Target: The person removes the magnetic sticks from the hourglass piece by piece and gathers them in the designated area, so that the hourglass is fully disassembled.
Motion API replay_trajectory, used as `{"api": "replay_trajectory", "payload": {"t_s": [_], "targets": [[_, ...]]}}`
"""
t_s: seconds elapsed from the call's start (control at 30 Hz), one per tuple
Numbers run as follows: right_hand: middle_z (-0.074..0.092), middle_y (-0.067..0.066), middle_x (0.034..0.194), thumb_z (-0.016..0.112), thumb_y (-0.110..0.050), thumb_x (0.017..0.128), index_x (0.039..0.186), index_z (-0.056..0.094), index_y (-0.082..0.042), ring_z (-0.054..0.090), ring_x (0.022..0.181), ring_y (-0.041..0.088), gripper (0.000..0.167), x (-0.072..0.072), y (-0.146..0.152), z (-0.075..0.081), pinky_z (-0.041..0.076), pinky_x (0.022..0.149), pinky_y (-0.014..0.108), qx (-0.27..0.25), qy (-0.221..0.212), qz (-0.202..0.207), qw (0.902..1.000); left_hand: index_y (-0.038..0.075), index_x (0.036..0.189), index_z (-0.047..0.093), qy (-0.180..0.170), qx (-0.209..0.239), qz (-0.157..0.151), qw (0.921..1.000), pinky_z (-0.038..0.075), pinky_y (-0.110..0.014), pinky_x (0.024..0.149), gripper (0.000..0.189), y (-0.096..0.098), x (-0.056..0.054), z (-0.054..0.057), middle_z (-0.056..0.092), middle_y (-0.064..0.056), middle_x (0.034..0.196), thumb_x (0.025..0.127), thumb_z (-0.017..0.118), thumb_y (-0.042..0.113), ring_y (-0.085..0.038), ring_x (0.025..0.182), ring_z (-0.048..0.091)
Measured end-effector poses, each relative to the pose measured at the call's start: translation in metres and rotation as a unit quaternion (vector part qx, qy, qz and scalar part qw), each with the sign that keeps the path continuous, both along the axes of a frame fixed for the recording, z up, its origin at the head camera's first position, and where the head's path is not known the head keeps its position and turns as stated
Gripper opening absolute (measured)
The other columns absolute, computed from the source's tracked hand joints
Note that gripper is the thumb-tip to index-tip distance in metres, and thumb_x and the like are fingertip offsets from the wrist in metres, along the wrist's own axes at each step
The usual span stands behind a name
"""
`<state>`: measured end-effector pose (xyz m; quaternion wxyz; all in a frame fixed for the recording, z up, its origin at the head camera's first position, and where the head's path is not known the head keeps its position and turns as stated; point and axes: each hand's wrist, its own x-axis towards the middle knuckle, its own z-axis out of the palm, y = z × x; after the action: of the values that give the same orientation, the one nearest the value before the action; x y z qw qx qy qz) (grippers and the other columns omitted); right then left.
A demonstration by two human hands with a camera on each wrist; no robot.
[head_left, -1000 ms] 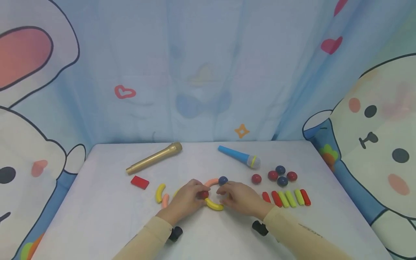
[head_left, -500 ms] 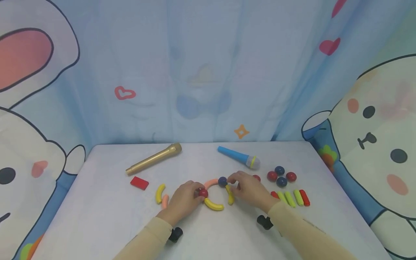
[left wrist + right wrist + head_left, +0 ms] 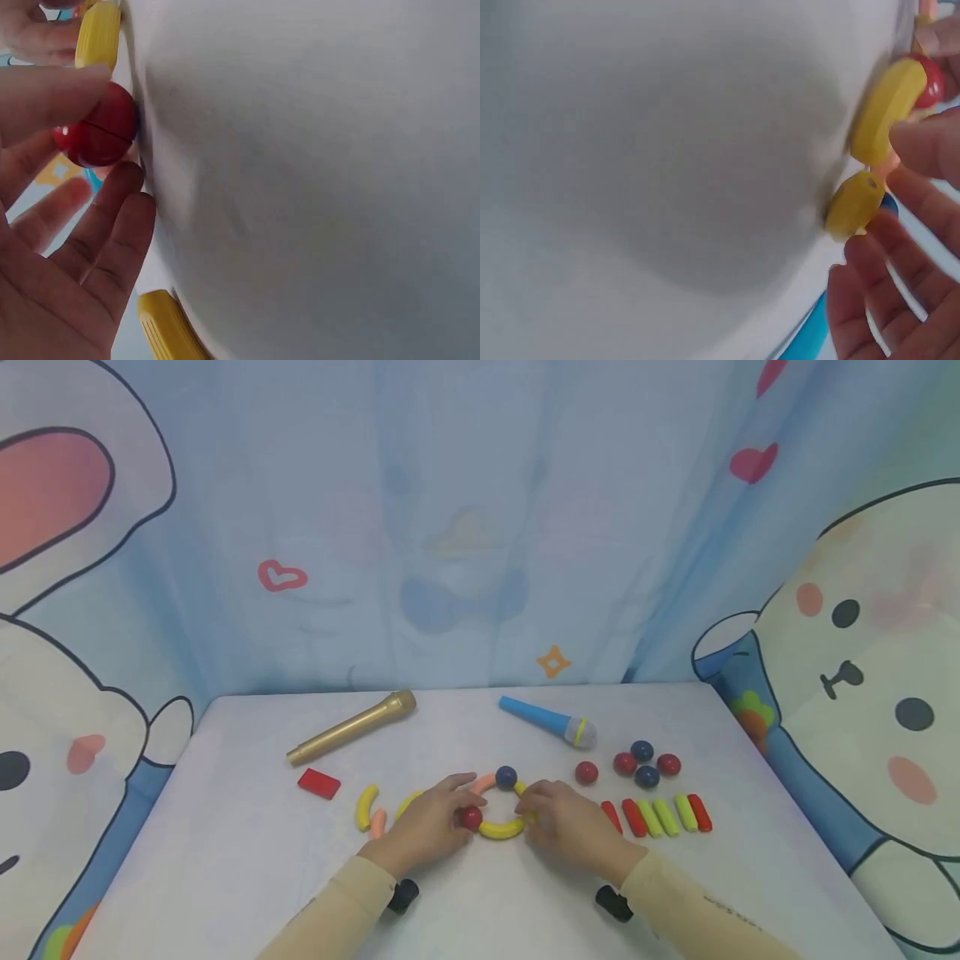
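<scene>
Near the table's middle, a ring-like shape joins a red ball, a peach curved rod, a blue ball and two yellow curved rods. The left hand pinches the red ball, its thumb lying over it in the left wrist view. The front yellow curved rod runs from that ball toward the right hand. Between thumb and fingers, the right hand holds the right-hand yellow curved rod, mostly hidden in the head view; its thumb overlaps the front rod in the right wrist view.
Left lie more curved rods and a red block. Behind are a gold microphone and a blue microphone. Right are several loose balls and a row of red and lime straight rods.
The right hand moved right, then back left and down over the right-hand yellow rod. That rod's gap to the front yellow rod has narrowed. The left hand stays at the red ball.
</scene>
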<state>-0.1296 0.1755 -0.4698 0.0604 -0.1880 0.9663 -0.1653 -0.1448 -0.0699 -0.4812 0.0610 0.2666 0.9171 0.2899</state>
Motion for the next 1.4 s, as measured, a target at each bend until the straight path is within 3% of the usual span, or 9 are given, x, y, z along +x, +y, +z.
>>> {"api": "replay_trajectory", "payload": {"t_s": [0.2,0.53,0.67,0.77,0.93,1.03,1.1,1.2,1.4], "targets": [[0.064,-0.009,0.116,0.083,-0.025,0.083,0.116,0.072,-0.024,0.058,0.112,0.017,0.035,0.003,-0.005,0.000,0.053,0.093,0.040,0.009,-0.015,0.059,0.9981,0.018,0.119,0.073,0.002,-0.020,-0.011,0.9997,0.048,-0.041,0.100,0.032,0.000,-0.001,0.001,0.054,-0.003,0.142,0.087,0.077,0.017,-0.024,0.124,0.056],[0.061,-0.014,0.117,0.082,-0.019,0.084,0.118,0.069,-0.027,0.057,0.109,0.011,0.038,-0.007,0.008,-0.012,0.050,0.098,0.040,-0.055,-0.058,0.023,0.9965,0.019,0.117,0.074,-0.007,-0.019,-0.008,0.9998,0.049,-0.040,0.098,0.033,-0.001,0.002,0.003,0.054,-0.002,0.139,0.085,0.079,0.017,-0.021,0.117,0.059],[0.061,-0.015,0.115,0.076,-0.014,0.088,0.120,0.068,-0.024,0.056,0.097,0.010,0.034,-0.009,0.011,-0.006,0.053,0.089,0.035,-0.107,-0.081,0.029,0.9906,0.018,0.120,0.073,-0.007,-0.015,-0.012,0.9998,0.045,-0.042,0.104,0.033,0.000,0.000,0.001,0.054,-0.003,0.142,0.088,0.074,0.010,-0.024,0.129,0.052],[0.059,-0.013,0.121,0.072,-0.009,0.090,0.124,0.066,-0.025,0.056,0.093,0.010,0.038,-0.016,0.011,-0.001,0.054,0.081,0.031,-0.133,-0.053,0.008,0.9896,0.018,0.121,0.072,-0.009,-0.011,-0.017,0.9997,0.043,-0.042,0.106,0.034,0.000,-0.002,0.000,0.054,-0.001,0.144,0.089,0.072,0.008,-0.022,0.132,0.049],[0.054,-0.007,0.138,0.066,-0.011,0.095,0.134,0.061,-0.028,0.059,0.111,0.015,0.043,-0.033,0.008,-0.002,0.053,0.093,0.035,-0.099,-0.024,-0.009,0.9948,0.019,0.122,0.072,-0.017,-0.001,-0.028,0.9995,0.041,-0.042,0.108,0.035,-0.001,-0.004,0.000,0.053,0.001,0.145,0.090,0.070,0.005,-0.021,0.134,0.047],[0.056,-0.006,0.134,0.068,-0.014,0.095,0.133,0.062,-0.028,0.059,0.113,0.015,0.041,-0.037,0.005,-0.005,0.051,0.096,0.038,-0.066,-0.034,-0.007,0.9972,0.018,0.126,0.070,-0.008,0.000,-0.028,0.9996,0.040,-0.042,0.108,0.035,-0.001,-0.003,0.000,0.052,0.000,0.146,0.093,0.069,0.007,-0.023,0.134,0.047],[0.059,-0.007,0.125,0.072,-0.017,0.093,0.129,0.064,-0.028,0.060,0.104,0.014,0.039,-0.037,0.004,-0.006,0.053,0.093,0.036,-0.052,-0.039,-0.021,0.9977,0.018,0.130,0.067,0.002,-0.008,-0.015,0.9998,0.041,-0.042,0.108,0.037,-0.001,-0.003,0.000,0.052,-0.002,0.146,0.094,0.069,0.011,-0.024,0.134,0.047],[0.060,-0.007,0.113,0.080,-0.021,0.087,0.122,0.066,-0.025,0.059,0.094,0.013,0.039,-0.033,0.001,-0.005,0.055,0.089,0.036,-0.041,-0.038,-0.045,0.9974,0.015,0.135,0.062,0.010,-0.010,0.030,0.9994,0.043,-0.041,0.106,0.044,0.001,-0.001,-0.001,0.055,-0.005,0.141,0.093,0.072,0.016,-0.023,0.129,0.052],[0.059,-0.005,0.103,0.084,-0.027,0.081,0.116,0.066,-0.021,0.058,0.091,0.015,0.039,-0.024,-0.004,-0.003,0.056,0.086,0.038,-0.026,-0.035,-0.078,0.9960,0.008,0.135,0.057,-0.014,-0.009,0.129,0.9915,0.053,-0.037,0.090,0.058,0.011,0.006,-0.007,0.061,-0.006,0.114,0.087,0.077,0.035,-0.019,0.099,0.063]]}}
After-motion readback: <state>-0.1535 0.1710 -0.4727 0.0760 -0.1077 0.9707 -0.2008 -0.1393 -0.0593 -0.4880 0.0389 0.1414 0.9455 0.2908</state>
